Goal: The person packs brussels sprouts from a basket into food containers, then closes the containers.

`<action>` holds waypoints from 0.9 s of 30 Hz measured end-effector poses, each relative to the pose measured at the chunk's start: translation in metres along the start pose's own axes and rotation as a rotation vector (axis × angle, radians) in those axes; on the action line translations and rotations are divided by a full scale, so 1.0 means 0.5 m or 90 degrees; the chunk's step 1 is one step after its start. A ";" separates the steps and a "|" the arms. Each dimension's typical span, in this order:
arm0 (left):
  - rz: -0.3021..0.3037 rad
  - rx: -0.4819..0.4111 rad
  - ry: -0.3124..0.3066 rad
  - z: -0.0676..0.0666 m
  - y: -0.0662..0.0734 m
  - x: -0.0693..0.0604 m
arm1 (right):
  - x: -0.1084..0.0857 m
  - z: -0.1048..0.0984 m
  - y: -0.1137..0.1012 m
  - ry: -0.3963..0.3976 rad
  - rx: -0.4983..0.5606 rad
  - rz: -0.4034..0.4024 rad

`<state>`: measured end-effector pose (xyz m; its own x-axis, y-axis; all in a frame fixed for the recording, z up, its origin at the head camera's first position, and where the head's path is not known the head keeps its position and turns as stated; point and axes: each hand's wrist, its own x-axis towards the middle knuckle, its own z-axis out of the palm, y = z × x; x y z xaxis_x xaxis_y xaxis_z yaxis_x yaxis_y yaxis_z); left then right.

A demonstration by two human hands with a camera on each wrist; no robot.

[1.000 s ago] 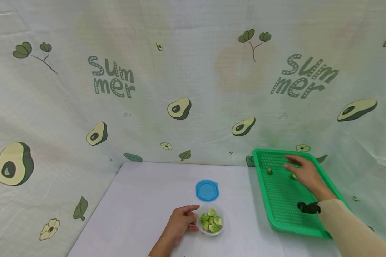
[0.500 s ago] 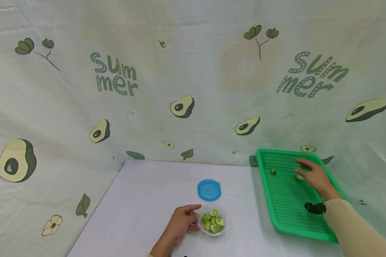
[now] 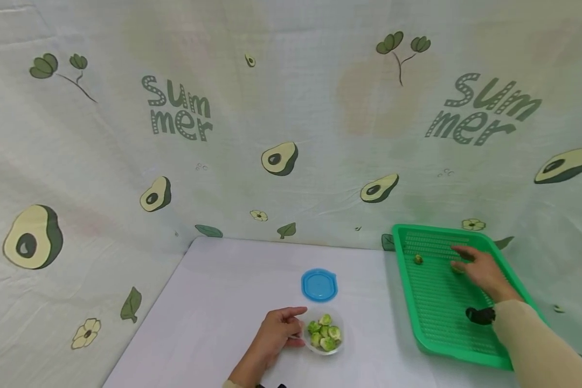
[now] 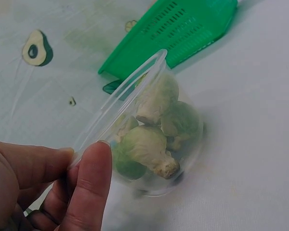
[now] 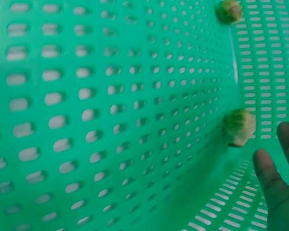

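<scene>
A clear plastic bowl (image 3: 338, 340) holds several Brussels sprouts (image 3: 324, 332) and stands on the white table. My left hand (image 3: 282, 334) pinches the bowl's rim between finger and thumb, as the left wrist view shows up close. Over the green basket (image 3: 436, 318) reaches my right hand (image 3: 485, 274), its fingers apart and holding nothing. Just beyond those fingers a Brussels sprout (image 5: 239, 127) lies in the basket, partly covered by the hand in the head view. Another Brussels sprout (image 3: 418, 259) lies farther left, near the basket's far wall.
Behind the bowl, a blue lid (image 3: 319, 285) lies flat on the white table (image 3: 223, 302). A printed cloth (image 3: 320, 108) hangs along the back and sides. The basket's raised rim surrounds the right hand's place.
My right hand moves a little lower over the basket, closer to the sprout there. The whole head view shifts slightly. My left hand keeps its hold on the bowl.
</scene>
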<state>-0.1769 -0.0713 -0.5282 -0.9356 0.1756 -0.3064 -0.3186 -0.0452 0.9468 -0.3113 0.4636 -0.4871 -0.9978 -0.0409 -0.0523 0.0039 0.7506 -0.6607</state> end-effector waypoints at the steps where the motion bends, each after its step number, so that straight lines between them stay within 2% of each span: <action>1: 0.001 0.000 -0.001 0.001 0.000 0.000 | 0.000 -0.001 0.004 -0.007 -0.003 0.004; 5: -0.002 -0.002 -0.002 0.004 0.003 0.000 | 0.000 0.000 0.017 -0.025 -0.024 0.012; 10: -0.001 -0.001 -0.001 0.004 0.006 0.002 | 0.002 0.004 0.023 -0.023 -0.044 0.012; 18: 0.001 -0.001 -0.006 0.004 0.005 0.002 | 0.000 0.008 0.027 -0.026 -0.037 0.002; 24: -0.001 0.001 -0.002 0.003 0.004 0.001 | 0.000 0.015 0.018 -0.013 0.009 -0.005; 27: -0.004 -0.001 0.001 0.003 0.004 -0.001 | 0.001 0.015 0.017 -0.018 -0.022 -0.021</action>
<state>-0.1769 -0.0702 -0.5259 -0.9337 0.1746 -0.3127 -0.3249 -0.0456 0.9446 -0.3111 0.4653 -0.4983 -0.9951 -0.0843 -0.0521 -0.0321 0.7713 -0.6357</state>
